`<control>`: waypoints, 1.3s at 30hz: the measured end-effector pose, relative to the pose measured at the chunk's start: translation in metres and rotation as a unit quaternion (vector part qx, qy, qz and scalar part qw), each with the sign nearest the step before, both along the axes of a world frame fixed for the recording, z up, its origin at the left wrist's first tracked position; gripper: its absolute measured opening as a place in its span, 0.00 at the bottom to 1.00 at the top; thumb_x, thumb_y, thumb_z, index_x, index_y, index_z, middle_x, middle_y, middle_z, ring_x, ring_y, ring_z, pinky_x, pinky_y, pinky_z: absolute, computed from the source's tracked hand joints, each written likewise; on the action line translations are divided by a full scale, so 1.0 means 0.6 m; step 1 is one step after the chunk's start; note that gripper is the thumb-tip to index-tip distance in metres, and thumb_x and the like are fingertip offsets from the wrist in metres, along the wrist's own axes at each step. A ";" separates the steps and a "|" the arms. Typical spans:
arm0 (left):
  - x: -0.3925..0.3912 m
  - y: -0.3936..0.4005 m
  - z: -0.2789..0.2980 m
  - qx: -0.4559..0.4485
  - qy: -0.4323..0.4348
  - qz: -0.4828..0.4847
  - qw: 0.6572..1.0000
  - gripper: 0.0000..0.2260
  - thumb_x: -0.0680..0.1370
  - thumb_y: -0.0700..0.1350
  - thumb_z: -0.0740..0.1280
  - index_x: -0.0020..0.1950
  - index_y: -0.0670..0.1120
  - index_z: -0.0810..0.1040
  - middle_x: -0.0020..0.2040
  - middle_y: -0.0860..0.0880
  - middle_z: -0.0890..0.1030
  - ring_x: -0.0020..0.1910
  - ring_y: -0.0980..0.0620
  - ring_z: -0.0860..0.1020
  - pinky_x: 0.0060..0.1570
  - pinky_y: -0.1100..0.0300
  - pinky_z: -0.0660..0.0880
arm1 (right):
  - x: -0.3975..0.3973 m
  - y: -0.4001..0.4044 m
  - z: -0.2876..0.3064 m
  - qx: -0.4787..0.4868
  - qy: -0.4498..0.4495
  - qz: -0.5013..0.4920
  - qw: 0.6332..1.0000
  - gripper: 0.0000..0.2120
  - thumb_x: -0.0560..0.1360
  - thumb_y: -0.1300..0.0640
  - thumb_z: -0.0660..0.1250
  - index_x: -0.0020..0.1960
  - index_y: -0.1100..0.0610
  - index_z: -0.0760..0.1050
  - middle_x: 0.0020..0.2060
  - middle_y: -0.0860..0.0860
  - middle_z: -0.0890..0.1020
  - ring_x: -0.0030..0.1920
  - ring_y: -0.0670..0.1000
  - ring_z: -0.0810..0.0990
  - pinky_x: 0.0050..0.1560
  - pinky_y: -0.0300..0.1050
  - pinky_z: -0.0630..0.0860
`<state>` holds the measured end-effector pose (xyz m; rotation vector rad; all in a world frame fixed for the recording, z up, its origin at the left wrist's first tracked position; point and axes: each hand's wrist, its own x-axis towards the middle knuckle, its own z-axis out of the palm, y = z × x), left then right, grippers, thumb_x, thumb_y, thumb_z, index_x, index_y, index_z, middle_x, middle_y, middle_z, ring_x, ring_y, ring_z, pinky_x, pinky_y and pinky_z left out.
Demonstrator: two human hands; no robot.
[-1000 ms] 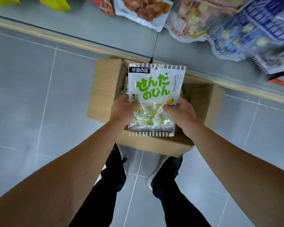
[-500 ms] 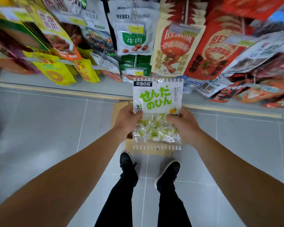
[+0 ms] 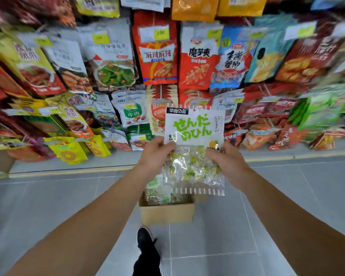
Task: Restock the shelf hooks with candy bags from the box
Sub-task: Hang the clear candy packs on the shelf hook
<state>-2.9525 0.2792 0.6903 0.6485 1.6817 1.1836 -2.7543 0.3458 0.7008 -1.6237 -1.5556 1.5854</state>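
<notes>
I hold a white candy bag [image 3: 194, 134] with green lettering and a clear lower half full of green and yellow sweets upright in front of me. My left hand [image 3: 155, 154] grips its left edge and my right hand [image 3: 225, 162] grips its right edge. The bag is level with the lowest rows of the shelf. Below it on the floor stands the open cardboard box [image 3: 166, 214], with more candy bags [image 3: 157, 193] of the same kind inside. The bag hides the right part of the box.
The shelf wall ahead is packed with hanging snack bags: red ones [image 3: 157, 54] in the middle, yellow ones [image 3: 70, 152] low on the left, green ones [image 3: 323, 112] on the right. Grey tiled floor [image 3: 48, 206] lies around the box. My black shoe [image 3: 145, 239] stands just behind it.
My view has tilted up from the box to the shelf. Both hands have lifted the candy bag out of the box and raised it toward the lower rows of hanging bags.
</notes>
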 end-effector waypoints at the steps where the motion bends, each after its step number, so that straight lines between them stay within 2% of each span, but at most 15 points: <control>1: 0.026 0.000 0.020 0.007 0.014 0.000 1.000 0.02 0.77 0.43 0.70 0.48 0.45 0.80 0.39 0.47 0.81 0.34 0.50 0.77 0.29 0.60 0.72 | 0.028 -0.003 0.016 0.012 0.011 -0.006 1.000 0.09 0.76 0.53 0.71 0.54 0.55 0.77 0.42 0.53 0.79 0.40 0.51 0.76 0.40 0.46 0.71; 7: 0.260 0.012 0.159 0.096 0.042 -0.026 0.994 0.04 0.78 0.42 0.69 0.44 0.44 0.77 0.38 0.47 0.80 0.28 0.57 0.76 0.24 0.64 0.69 | 0.266 -0.001 0.138 0.078 0.054 -0.020 0.995 0.12 0.76 0.52 0.71 0.57 0.56 0.76 0.45 0.54 0.80 0.40 0.51 0.77 0.40 0.46 0.72; 11: 0.371 0.045 0.240 0.144 0.049 -0.036 0.988 0.05 0.78 0.41 0.69 0.47 0.39 0.79 0.38 0.44 0.79 0.27 0.54 0.75 0.25 0.64 0.69 | 0.380 0.031 0.208 0.120 0.064 -0.038 0.990 0.12 0.75 0.50 0.72 0.54 0.55 0.75 0.46 0.55 0.80 0.41 0.53 0.76 0.36 0.49 0.73; 14: 0.454 0.093 0.304 0.175 0.064 -0.063 0.980 0.07 0.78 0.42 0.69 0.49 0.38 0.79 0.41 0.43 0.79 0.30 0.54 0.76 0.24 0.65 0.69 | 0.470 0.065 0.272 0.166 0.074 -0.056 0.982 0.14 0.76 0.49 0.71 0.56 0.55 0.73 0.51 0.57 0.80 0.46 0.55 0.78 0.47 0.56 0.76; 17: 0.516 0.156 0.358 0.204 0.067 -0.083 0.973 0.10 0.77 0.43 0.69 0.52 0.37 0.79 0.43 0.42 0.80 0.38 0.47 0.77 0.32 0.57 0.73 | 0.539 0.109 0.325 0.206 0.079 -0.077 0.972 0.20 0.75 0.48 0.72 0.60 0.58 0.73 0.60 0.65 0.78 0.52 0.61 0.81 0.54 0.60 0.78; 19: 0.548 0.195 0.387 0.225 0.067 -0.091 0.968 0.10 0.77 0.43 0.69 0.52 0.37 0.79 0.43 0.42 0.80 0.40 0.46 0.77 0.36 0.54 0.75 | 0.572 0.141 0.354 0.228 0.082 -0.077 0.967 0.27 0.71 0.44 0.73 0.60 0.61 0.73 0.58 0.67 0.78 0.48 0.59 0.80 0.50 0.58 0.78; 21: 0.591 0.246 0.422 0.247 0.063 -0.107 0.961 0.08 0.78 0.43 0.69 0.53 0.40 0.80 0.43 0.42 0.80 0.40 0.47 0.78 0.35 0.56 0.77 | 0.616 0.187 0.390 0.248 0.079 -0.081 0.962 0.31 0.69 0.42 0.72 0.61 0.63 0.72 0.53 0.67 0.79 0.46 0.60 0.79 0.46 0.55 0.76; 25: 0.654 0.350 0.480 0.286 0.084 -0.118 0.947 0.10 0.78 0.45 0.68 0.54 0.38 0.79 0.47 0.38 0.81 0.41 0.48 0.78 0.34 0.58 0.75 | 0.678 0.283 0.454 0.295 0.080 -0.102 0.946 0.28 0.69 0.42 0.72 0.58 0.61 0.74 0.46 0.61 0.79 0.42 0.56 0.78 0.41 0.50 0.71; 28: 0.687 0.416 0.519 0.307 0.093 -0.122 0.939 0.10 0.79 0.44 0.67 0.55 0.38 0.80 0.45 0.42 0.81 0.33 0.54 0.76 0.26 0.66 0.71 | 0.711 0.350 0.490 0.310 0.101 -0.110 0.939 0.20 0.70 0.46 0.74 0.53 0.60 0.76 0.43 0.57 0.80 0.40 0.54 0.78 0.40 0.49 0.72; 30: 0.704 0.466 0.547 0.318 0.096 -0.130 0.934 0.11 0.78 0.45 0.68 0.56 0.40 0.80 0.46 0.41 0.82 0.32 0.52 0.74 0.25 0.65 0.69 | 0.730 0.399 0.511 0.315 0.118 -0.109 0.935 0.18 0.71 0.47 0.74 0.53 0.58 0.75 0.44 0.56 0.80 0.41 0.55 0.79 0.38 0.49 0.73; 32: 0.722 0.529 0.576 0.327 0.112 -0.141 0.928 0.10 0.78 0.47 0.67 0.52 0.42 0.81 0.44 0.42 0.81 0.32 0.51 0.72 0.29 0.62 0.67 | 0.748 0.454 0.536 0.322 0.114 -0.109 0.934 0.28 0.65 0.42 0.75 0.57 0.57 0.75 0.50 0.59 0.82 0.46 0.59 0.82 0.42 0.56 0.78; 33: 0.729 0.551 0.591 0.327 0.119 -0.137 0.928 0.09 0.78 0.48 0.67 0.49 0.43 0.81 0.42 0.45 0.81 0.30 0.53 0.72 0.29 0.62 0.66 | 0.753 0.482 0.545 0.325 0.123 -0.110 0.931 0.31 0.63 0.40 0.76 0.58 0.57 0.76 0.52 0.61 0.82 0.49 0.62 0.82 0.50 0.61 0.80; 35: 0.748 0.604 0.616 0.333 0.126 -0.132 0.925 0.08 0.77 0.51 0.68 0.46 0.47 0.82 0.40 0.49 0.82 0.28 0.55 0.73 0.27 0.63 0.67 | 0.764 0.529 0.563 0.340 0.147 -0.108 0.922 0.34 0.61 0.39 0.76 0.58 0.59 0.76 0.52 0.62 0.82 0.51 0.64 0.82 0.61 0.66 0.76; 37: 0.766 0.643 0.638 0.343 0.116 -0.138 0.922 0.07 0.77 0.52 0.68 0.46 0.50 0.82 0.40 0.51 0.83 0.31 0.57 0.77 0.28 0.65 0.70 | 0.772 0.567 0.581 0.340 0.160 -0.119 0.919 0.36 0.61 0.40 0.77 0.61 0.60 0.75 0.52 0.62 0.82 0.52 0.63 0.82 0.60 0.67 0.76; 39: 0.776 0.679 0.658 0.347 0.086 -0.130 0.925 0.06 0.77 0.52 0.69 0.46 0.51 0.82 0.39 0.52 0.83 0.34 0.55 0.78 0.32 0.62 0.72 | 0.776 0.601 0.601 0.341 0.175 -0.110 0.917 0.27 0.68 0.46 0.76 0.59 0.61 0.76 0.51 0.62 0.83 0.52 0.64 0.83 0.51 0.60 0.82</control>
